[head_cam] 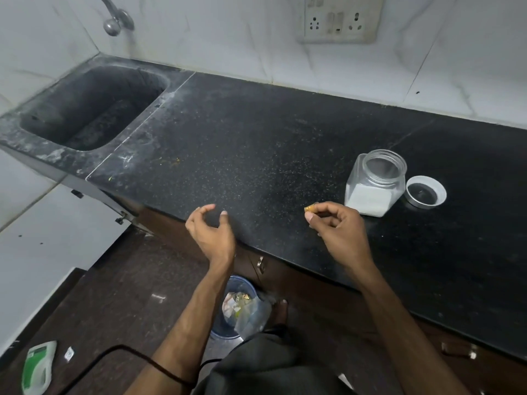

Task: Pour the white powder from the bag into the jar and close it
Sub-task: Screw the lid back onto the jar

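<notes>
The right hand (336, 228) is pinching a yellow scrap (310, 208), the left hand (211, 228) is hovering relaxed and empty, and the open jar (375, 185), frame right, is awaiting its lid (425, 192).

Both bare forearms are extended forward from the lower edge of the view and converge slightly toward the hands. The left forearm (182, 323) is angled rightward and the right forearm (399, 309) leftward. The left hand (211, 232) is seen from its back, with the wrist slightly bent. Its fingers (206, 208) are loosely curled, the thumb is set apart from the forefinger, and nothing is held. The right hand (338, 229) is held at about the same height, well apart from the left. A small yellow-orange scrap (310, 209) is pinched between its thumb and forefinger, and the remaining fingers are curled inward beneath the palm.
</notes>
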